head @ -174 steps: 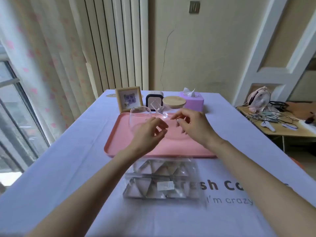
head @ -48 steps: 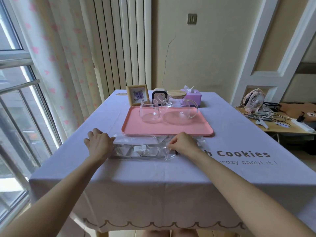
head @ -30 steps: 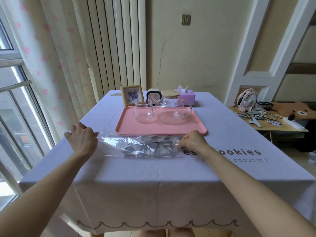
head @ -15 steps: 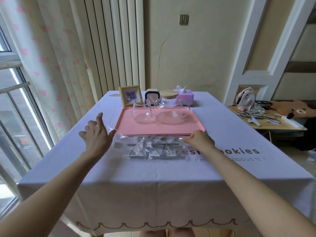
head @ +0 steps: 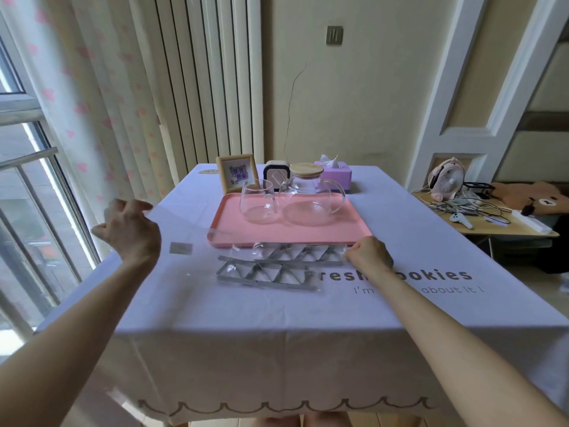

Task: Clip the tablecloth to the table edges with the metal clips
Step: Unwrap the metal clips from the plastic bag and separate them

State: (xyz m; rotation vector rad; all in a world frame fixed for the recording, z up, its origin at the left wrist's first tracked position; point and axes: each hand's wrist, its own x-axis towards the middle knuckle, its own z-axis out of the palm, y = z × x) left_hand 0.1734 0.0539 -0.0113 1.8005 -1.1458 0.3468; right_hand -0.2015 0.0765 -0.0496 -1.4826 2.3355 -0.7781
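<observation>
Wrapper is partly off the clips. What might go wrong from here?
1. The clear wrapper gripped by the left hand reaches the pink tray; a sharp tug may jolt the glass teapot and cup.
2. The metal clips lie in two loose rows, held only at one end by the right hand; they may scatter.
3. The tablecloth is unclipped, so dragging may shift it.

triangular metal clips (head: 277, 266) lie on the lilac tablecloth (head: 246, 328), just before the pink rectangular tray (head: 289, 241); in it a clear glass cup (head: 258, 201) stands left of a wooden-lidded glass teapot (head: 308, 198), a wooden picture frame (head: 236, 174) behind.
</observation>
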